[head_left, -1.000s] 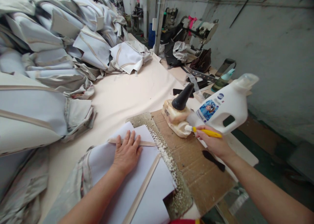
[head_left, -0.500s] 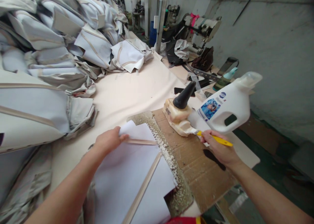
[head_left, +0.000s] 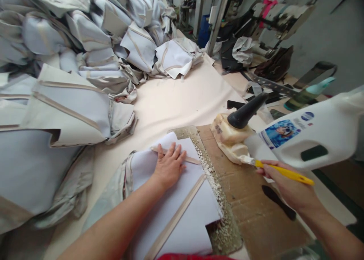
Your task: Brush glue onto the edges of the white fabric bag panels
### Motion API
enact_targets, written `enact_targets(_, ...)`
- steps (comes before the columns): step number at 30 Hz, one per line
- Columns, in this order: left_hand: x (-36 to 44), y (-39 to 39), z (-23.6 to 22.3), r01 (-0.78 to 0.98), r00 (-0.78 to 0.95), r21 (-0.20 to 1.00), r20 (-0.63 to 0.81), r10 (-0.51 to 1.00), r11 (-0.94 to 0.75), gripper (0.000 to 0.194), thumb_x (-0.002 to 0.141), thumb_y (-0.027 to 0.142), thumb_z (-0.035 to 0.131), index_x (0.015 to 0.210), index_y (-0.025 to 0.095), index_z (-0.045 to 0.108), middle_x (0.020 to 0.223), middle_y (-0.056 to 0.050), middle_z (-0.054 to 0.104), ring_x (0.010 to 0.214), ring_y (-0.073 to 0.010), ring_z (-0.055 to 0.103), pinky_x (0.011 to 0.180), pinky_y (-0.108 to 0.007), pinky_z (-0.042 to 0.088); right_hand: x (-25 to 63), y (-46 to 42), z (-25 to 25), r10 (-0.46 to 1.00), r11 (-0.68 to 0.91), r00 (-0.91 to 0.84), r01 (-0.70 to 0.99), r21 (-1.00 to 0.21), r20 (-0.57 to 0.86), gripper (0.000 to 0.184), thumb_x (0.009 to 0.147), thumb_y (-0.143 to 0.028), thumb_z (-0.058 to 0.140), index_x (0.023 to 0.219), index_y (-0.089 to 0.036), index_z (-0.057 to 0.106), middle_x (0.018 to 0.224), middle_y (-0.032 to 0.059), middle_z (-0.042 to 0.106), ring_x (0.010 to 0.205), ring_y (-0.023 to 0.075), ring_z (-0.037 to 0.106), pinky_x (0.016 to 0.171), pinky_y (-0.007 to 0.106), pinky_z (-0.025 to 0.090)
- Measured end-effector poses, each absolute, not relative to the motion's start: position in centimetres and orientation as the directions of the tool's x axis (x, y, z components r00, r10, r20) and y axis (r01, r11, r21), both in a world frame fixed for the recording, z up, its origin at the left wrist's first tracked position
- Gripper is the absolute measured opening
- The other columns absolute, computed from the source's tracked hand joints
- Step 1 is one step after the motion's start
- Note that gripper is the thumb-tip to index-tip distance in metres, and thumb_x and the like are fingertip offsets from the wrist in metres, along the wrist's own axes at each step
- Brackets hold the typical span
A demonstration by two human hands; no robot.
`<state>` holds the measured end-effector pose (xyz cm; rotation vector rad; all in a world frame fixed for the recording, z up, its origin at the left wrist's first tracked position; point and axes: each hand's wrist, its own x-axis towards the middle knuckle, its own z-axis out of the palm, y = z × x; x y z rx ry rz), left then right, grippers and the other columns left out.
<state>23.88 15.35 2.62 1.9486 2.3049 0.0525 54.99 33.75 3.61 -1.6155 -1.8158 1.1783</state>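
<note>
Brush (head_left: 284, 172), clenched in right hand (head_left: 294, 186), touches tub (head_left: 231, 134) (whitish paste (head_left: 239, 151) inside); left hand (head_left: 169, 168) flat.

Soft, dim daylight; pale cloth brightest, edges stretched and blurred, perhaps by motion.

Counter (head_left: 182, 98): fabric pile (head_left: 113, 36) far left. Folded panel (head_left: 182, 195) nearest the person, partly on the board (head_left: 227, 218). Cardboard (head_left: 256, 210) right of board. On cardboard: glue container (head_left: 231, 136) at far end, spatula (head_left: 278, 202) nearer. Jug (head_left: 315, 134) right of container. Phone (head_left: 235, 104) just behind container. Spray bottle (head_left: 307, 95) behind jug. Sewing machine (head_left: 284, 19) beyond, far right.
</note>
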Motion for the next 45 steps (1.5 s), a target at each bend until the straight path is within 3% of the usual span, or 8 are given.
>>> enact_targets(2,24.1,15.6,1.8,0.979,-0.151,0.131,-0.057,0.987,0.158,0.041,0.09,0.043,0.044,0.128,0.028,0.045,0.139,-0.006,0.038,0.133,-0.0287,0.018,0.101,-0.061,-0.018,54.3,34.1,4.4,0.953,-0.07,-0.177,0.663,-0.746,-0.246,0.034,0.07,-0.048,0.058,0.089,-0.02,0.062,0.081,0.0061,0.068,0.076,0.0231,0.063,0.074,0.037,0.047)
enact_targets(5,24.0,16.0,1.1,0.977,-0.133,0.161,-0.046,0.99,0.139,0.037,0.089,0.043,0.047,0.123,0.029,0.049,0.136,-0.005,0.042,0.133,-0.0288,0.019,0.102,-0.061,-0.013,51.7,34.0,6.4,0.97,0.015,-0.176,0.735,-0.677,-0.17,0.028,0.072,-0.047,0.055,0.079,-0.021,0.062,0.074,0.005,0.067,0.074,0.023,0.06,0.077,0.039,0.044)
enact_targets(9,23.9,16.2,0.4,0.977,-0.136,0.161,-0.03,0.99,0.139,0.036,0.087,0.044,0.049,0.12,0.03,0.051,0.134,-0.003,0.043,0.133,-0.0294,0.018,0.105,-0.063,-0.004,45.7,32.6,7.1,0.888,0.073,-0.408,0.582,-0.81,-0.213,0.03,0.074,-0.047,0.055,0.078,-0.018,0.061,0.07,0.0046,0.066,0.07,0.0201,0.06,0.07,0.033,0.046)
enact_targets(13,24.1,15.9,0.0,0.979,-0.14,0.149,0.004,0.99,0.138,0.035,0.088,0.045,0.047,0.12,0.031,0.05,0.135,-0.002,0.042,0.133,-0.0284,0.017,0.106,-0.062,0.0,39.9,31.3,4.9,0.763,0.105,-0.591,0.514,-0.851,-0.263,0.026,0.077,-0.044,0.052,0.074,-0.019,0.059,0.067,0.001,0.064,0.067,0.0162,0.059,0.069,0.028,0.046)
enact_targets(23,24.0,15.7,-0.3,0.976,-0.124,0.18,0.02,0.992,0.119,0.036,0.09,0.045,0.043,0.121,0.028,0.049,0.138,-0.003,0.039,0.134,-0.0288,0.013,0.106,-0.061,-0.002,31.9,34.2,1.0,0.801,0.122,-0.573,0.44,-0.89,-0.174,0.021,0.075,-0.035,0.05,0.069,-0.017,0.06,0.062,0.0017,0.063,0.061,0.0151,0.059,0.062,0.026,0.047)
enact_targets(35,24.1,15.6,-0.8,0.981,-0.124,0.158,0.042,0.991,0.116,0.036,0.09,0.044,0.043,0.122,0.029,0.049,0.139,-0.003,0.037,0.135,-0.0282,0.012,0.106,-0.059,-0.003,36.3,32.1,3.5,0.752,0.098,-0.554,0.63,-0.771,-0.357,0.019,0.068,-0.026,0.049,0.051,-0.018,0.05,0.043,-0.0013,0.053,0.043,0.0117,0.05,0.045,0.022,0.038)
enact_targets(41,24.2,15.7,-1.0,0.98,-0.134,0.155,0.065,0.989,0.123,0.036,0.088,0.044,0.047,0.12,0.029,0.05,0.138,-0.002,0.039,0.134,-0.0276,0.015,0.107,-0.056,-0.007,36.2,31.2,3.6,0.787,0.117,-0.558,0.557,-0.822,-0.266,0.019,0.07,-0.031,0.05,0.058,-0.017,0.055,0.053,-0.0004,0.057,0.054,0.0128,0.054,0.055,0.023,0.042)
enact_targets(45,24.2,15.7,-1.3,0.982,-0.125,0.15,0.082,0.989,0.112,0.037,0.087,0.045,0.048,0.12,0.028,0.05,0.137,-0.002,0.04,0.134,-0.0268,0.014,0.106,-0.054,-0.013,38.0,30.0,3.8,0.74,0.16,-0.587,0.628,-0.762,-0.328,0.02,0.072,-0.031,0.049,0.056,-0.018,0.053,0.049,-0.0017,0.054,0.051,0.0125,0.051,0.053,0.024,0.039)
